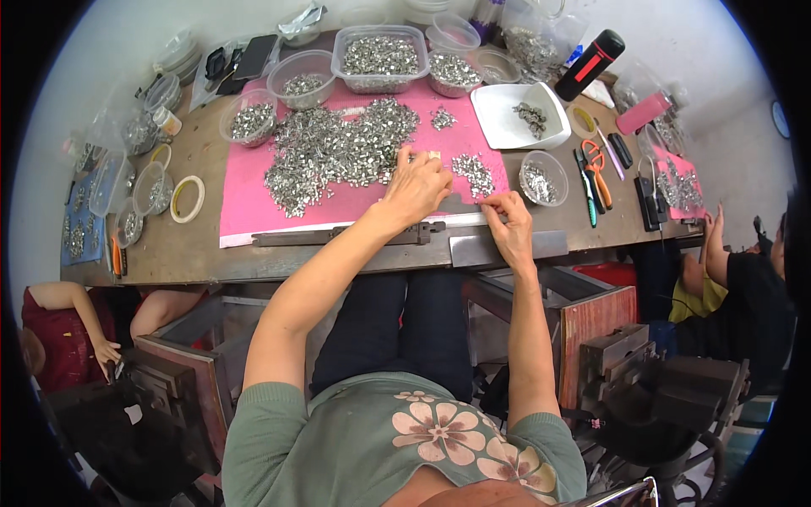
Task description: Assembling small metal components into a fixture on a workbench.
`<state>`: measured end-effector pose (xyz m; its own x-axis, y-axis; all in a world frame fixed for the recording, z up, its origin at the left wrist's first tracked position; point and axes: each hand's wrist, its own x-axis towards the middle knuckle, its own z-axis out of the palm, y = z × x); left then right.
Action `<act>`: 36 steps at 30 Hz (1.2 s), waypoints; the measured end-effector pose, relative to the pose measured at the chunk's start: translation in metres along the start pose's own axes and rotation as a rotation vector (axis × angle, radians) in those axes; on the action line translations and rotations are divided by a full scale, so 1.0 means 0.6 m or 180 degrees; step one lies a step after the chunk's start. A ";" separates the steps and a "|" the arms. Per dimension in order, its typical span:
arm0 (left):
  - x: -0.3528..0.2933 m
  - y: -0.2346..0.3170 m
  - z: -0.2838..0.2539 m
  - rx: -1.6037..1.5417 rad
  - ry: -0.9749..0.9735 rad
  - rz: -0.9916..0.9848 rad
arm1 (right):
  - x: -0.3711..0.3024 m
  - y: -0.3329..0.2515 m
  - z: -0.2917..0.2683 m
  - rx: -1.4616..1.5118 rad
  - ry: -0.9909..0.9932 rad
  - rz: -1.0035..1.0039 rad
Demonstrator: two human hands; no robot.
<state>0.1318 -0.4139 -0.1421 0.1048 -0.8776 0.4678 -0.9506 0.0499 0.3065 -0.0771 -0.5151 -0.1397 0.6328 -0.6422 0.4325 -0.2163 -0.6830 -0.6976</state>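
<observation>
Two bare hands are over a pink mat [241, 190] on the bench [203, 241]. L hand [418, 182] is at the R edge of the big pile [338, 144] of small metal pcs, fingers bent; can't tell if its grip is clamped on anything. R hand [510, 222] is at the mat's front edge, near the smaller heap [473, 176], thumb & index tips close together; can't tell if a pc is btwn. White tray [500, 122] w/ more pcs sits beyond, to the R.

Anything in the right hand [512, 224] is too small to tell.
</observation>
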 end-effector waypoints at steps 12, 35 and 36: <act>-0.066 -0.026 -0.075 0.0160 -0.0339 0.0422 | -0.003 -0.011 0.004 -0.0183 -0.0016 -0.0250; -0.083 -0.020 -0.074 0.0000 -0.0302 -0.0137 | 0.006 -0.034 0.033 -0.0945 -0.0223 -0.0704; -0.080 -0.023 -0.074 -0.0022 -0.0361 -0.0028 | 0.004 -0.056 0.035 -0.0650 -0.0275 -0.0713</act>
<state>0.1531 -0.3513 -0.1318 0.0791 -0.9263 0.3683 -0.9476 0.0449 0.3163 -0.0526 -0.4865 -0.1272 0.7406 -0.4419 0.5061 -0.2037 -0.8655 -0.4576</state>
